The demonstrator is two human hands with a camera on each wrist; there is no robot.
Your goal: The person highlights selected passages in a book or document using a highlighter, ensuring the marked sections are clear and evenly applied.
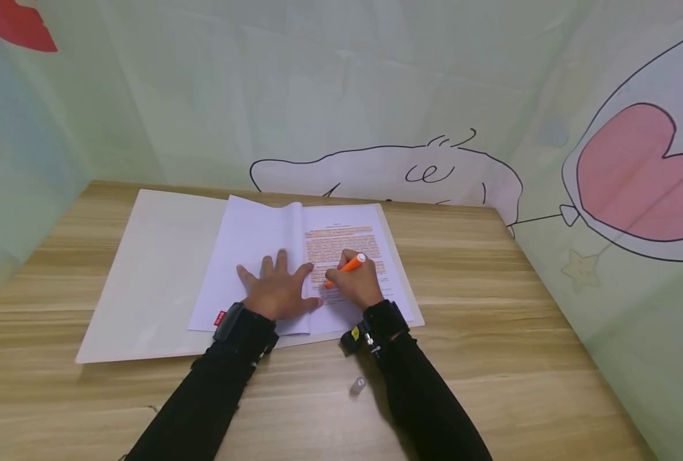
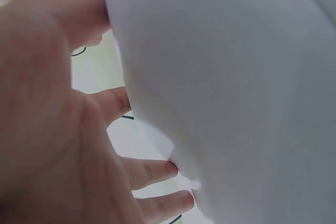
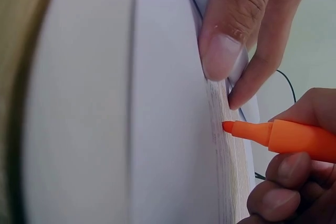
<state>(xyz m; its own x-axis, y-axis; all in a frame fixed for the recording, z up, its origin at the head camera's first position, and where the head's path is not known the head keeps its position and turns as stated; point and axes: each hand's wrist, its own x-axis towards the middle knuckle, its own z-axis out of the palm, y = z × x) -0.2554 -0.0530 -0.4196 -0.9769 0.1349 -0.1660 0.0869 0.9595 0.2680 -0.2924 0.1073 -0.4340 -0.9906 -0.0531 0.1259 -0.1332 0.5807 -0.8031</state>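
Observation:
My right hand pinches an orange highlighter between thumb and curled fingers. Its orange tip meets the lines of print on the right-hand page, where most of the text shows orange marking. Spread fingers of my left hand press flat across the left page and the fold, with the thumb reaching onto the printed page. In the left wrist view, the palm and fingertips lie against white paper. Under the pages is an opened white folder.
A small greyish cylinder lies on the wooden table near my right forearm. Low on the left page is a red tag. Printed cloth walls with cartoon drawings border the table at the back and sides.

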